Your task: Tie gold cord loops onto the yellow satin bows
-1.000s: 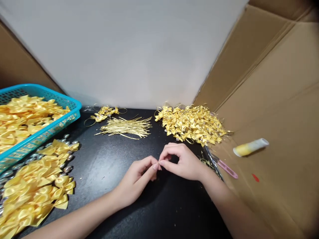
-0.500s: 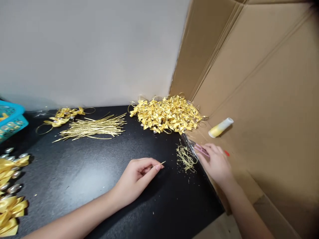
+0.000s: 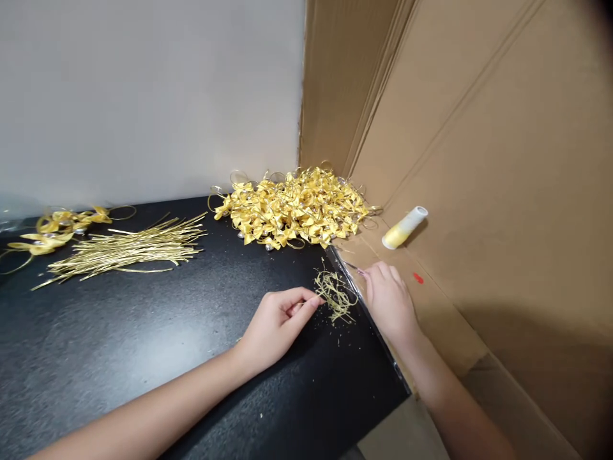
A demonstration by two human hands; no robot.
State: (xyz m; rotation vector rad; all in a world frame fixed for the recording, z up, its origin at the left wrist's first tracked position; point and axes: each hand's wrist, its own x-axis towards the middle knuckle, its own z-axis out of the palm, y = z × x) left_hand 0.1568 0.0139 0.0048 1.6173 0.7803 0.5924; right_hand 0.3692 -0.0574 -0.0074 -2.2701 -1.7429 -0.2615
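My left hand (image 3: pixel 278 327) is over the black table (image 3: pixel 211 383), thumb and forefinger pinched on a short piece of gold cord (image 3: pixel 320 296). The cord's tip overlaps a tangle of gold cord scraps (image 3: pixel 338 300) near the table's right edge. Just past that edge, my right hand (image 3: pixel 390 303) is closed around a small pink-handled tool (image 3: pixel 358 270) with a thin metal end; its handle is mostly hidden by the fingers. A sheaf of straight gold cords (image 3: pixel 129 249) lies to the left, behind my left hand.
Gold ribbon bows (image 3: pixel 292 211) with cord loops are heaped at the back corner. A few looped bows (image 3: pixel 62 223) lie far left. Cardboard (image 3: pixel 479 191) walls the right side, with a yellow-white tube (image 3: pixel 405 228) and a red mark (image 3: pixel 418 278) on it.
The view has turned right, and the blue basket and large bows at left have left it. My left hand has moved closer to the scraps with the cord. My right hand still holds the tool.
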